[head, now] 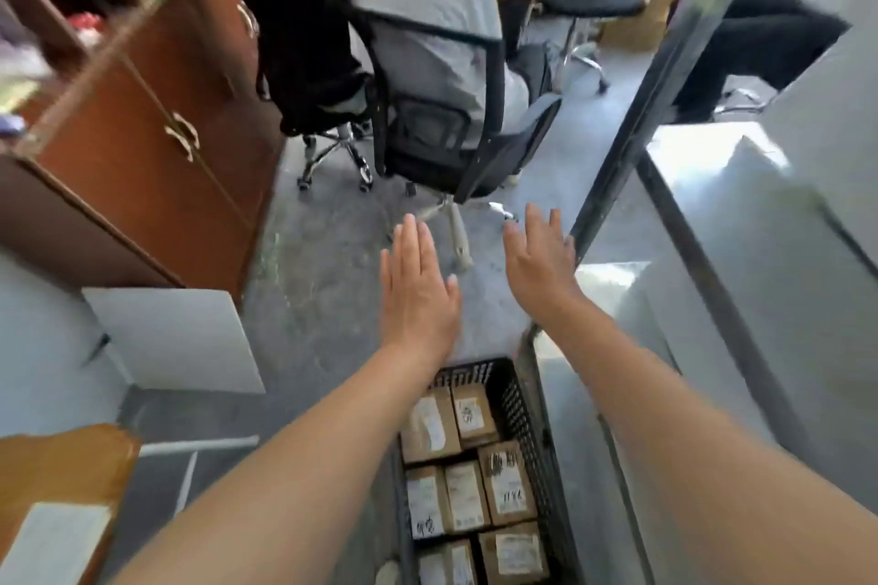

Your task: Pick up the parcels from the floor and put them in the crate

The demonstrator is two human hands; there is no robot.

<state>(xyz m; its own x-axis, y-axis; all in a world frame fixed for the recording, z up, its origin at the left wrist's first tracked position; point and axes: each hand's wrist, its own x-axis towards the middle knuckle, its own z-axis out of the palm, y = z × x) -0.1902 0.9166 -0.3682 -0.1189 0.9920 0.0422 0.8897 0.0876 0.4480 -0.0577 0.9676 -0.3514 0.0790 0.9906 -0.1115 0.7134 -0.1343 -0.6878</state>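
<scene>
A black mesh plastic crate (525, 413) stands on the floor at the bottom centre. Several brown cardboard parcels (468, 496) with white labels lie packed flat inside it. Both my arms stretch forward above the crate. My left hand (415, 285) hovers palm down with straight fingers and holds nothing. My right hand (539, 264) does the same a little to the right, also with nothing in it. No loose parcel shows on the grey floor ahead of my hands.
A person sits in a black mesh office chair (437, 119) just ahead. A brown wooden cabinet (157, 143) stands at the left. A metal table leg (651, 81) and steel surface (769, 252) run along the right. A cardboard box (62, 489) sits bottom left.
</scene>
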